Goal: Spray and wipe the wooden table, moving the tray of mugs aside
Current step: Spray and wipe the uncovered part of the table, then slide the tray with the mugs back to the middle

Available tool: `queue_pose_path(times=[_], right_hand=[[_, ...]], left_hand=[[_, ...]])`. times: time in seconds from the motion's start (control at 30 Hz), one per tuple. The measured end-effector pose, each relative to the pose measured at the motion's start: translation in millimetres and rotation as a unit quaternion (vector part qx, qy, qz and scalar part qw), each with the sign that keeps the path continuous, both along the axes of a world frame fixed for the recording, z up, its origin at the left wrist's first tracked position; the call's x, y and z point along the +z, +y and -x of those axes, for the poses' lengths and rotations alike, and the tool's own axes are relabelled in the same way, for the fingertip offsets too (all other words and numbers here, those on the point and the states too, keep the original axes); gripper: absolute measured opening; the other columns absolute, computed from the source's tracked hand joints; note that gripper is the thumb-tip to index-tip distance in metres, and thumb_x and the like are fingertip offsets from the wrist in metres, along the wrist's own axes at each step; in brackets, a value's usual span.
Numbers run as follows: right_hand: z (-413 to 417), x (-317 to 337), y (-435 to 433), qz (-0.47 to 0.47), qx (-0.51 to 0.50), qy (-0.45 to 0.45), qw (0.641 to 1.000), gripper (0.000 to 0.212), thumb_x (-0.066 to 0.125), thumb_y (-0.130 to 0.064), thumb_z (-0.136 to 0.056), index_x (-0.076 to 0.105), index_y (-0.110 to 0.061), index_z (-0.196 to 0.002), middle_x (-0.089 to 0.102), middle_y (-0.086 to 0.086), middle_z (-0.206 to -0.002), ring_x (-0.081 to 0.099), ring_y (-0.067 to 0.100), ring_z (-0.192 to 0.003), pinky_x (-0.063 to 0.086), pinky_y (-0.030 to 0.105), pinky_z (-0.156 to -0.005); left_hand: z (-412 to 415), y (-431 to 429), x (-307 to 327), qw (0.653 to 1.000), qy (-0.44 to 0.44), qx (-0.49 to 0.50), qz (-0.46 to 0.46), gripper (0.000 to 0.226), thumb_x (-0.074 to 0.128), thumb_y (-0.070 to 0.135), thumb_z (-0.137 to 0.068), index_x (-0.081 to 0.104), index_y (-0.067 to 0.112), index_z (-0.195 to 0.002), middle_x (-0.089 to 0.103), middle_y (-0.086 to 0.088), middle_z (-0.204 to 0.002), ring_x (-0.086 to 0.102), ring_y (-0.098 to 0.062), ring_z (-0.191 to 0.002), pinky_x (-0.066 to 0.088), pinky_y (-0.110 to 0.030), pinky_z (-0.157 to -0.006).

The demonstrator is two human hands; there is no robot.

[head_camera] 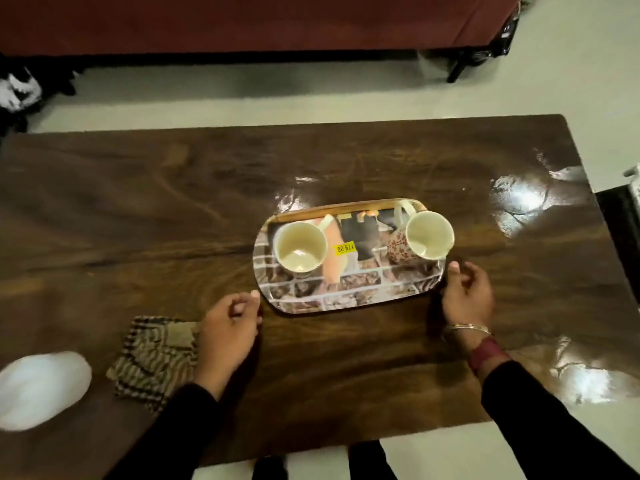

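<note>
While the tray [349, 292] of mugs [300, 245] sits mid-table, I see my left hand [227, 332] and right hand [467, 294] loosely curled, empty, flanking it; wiping cloth [152, 355] unused.

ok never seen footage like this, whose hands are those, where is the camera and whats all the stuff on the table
There is no machine here: a person wears a camera on the head, so this single view looks down at their own two bare hands. The left hand and right hand are empty, curled at either end of a picture-printed tray, about to take hold; whether they touch it yet is unclear. The tray sits on a dark wooden table and carries two empty mugs, a left mug and a right mug with a red floral pattern. A folded striped cloth lies near the left hand, beside a blurred white object I cannot identify.
</note>
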State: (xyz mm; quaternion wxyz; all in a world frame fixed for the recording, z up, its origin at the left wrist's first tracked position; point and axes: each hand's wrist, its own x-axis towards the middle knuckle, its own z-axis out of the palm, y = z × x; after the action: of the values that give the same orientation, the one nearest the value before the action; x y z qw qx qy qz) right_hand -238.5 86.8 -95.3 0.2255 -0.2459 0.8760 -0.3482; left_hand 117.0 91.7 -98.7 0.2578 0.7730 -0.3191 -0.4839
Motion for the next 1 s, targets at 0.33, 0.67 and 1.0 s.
queue_pose_path(times=[0.33,0.67,1.0], right_hand=[[24.0,-29.0,-15.9,-0.061,0.15,0.024,0.987,0.019,0.064,-0.009,-0.093,0.072,-0.008,-0.11,0.072,0.01,-0.084,0.069,0.035,-0.084,0.054,0.038,-0.08],[-2.3,-33.2,35.4,-0.068,0.192,0.01,0.979,0.023,0.064,-0.003,-0.092,0.068,-0.001,-0.114,0.064,0.003,-0.078,0.061,0.024,-0.069,0.05,0.033,-0.072],[-19.8,-19.9,11.2,-0.052,0.169,0.016,0.984,0.018,0.069,-0.006,-0.093,0.071,-0.003,-0.111,0.064,0.002,-0.074,0.059,0.017,-0.06,0.05,0.027,-0.07]], left_hand=[[44.9,-10.4,-16.9,0.99,0.038,0.132,0.036,0.017,0.069,0.011,-0.096,0.067,0.022,-0.082,0.061,-0.006,-0.079,0.061,-0.018,-0.083,0.055,-0.03,-0.075],[7.5,25.5,-20.8,0.989,0.021,0.122,0.077,0.013,0.067,0.007,-0.096,0.068,0.019,-0.102,0.062,0.006,-0.07,0.064,-0.003,-0.065,0.061,-0.016,-0.06],[-10.4,10.9,-33.7,0.99,0.047,0.123,0.043,0.032,0.07,0.014,-0.095,0.065,0.005,-0.126,0.067,-0.002,-0.088,0.07,-0.018,-0.085,0.062,-0.024,-0.067]])
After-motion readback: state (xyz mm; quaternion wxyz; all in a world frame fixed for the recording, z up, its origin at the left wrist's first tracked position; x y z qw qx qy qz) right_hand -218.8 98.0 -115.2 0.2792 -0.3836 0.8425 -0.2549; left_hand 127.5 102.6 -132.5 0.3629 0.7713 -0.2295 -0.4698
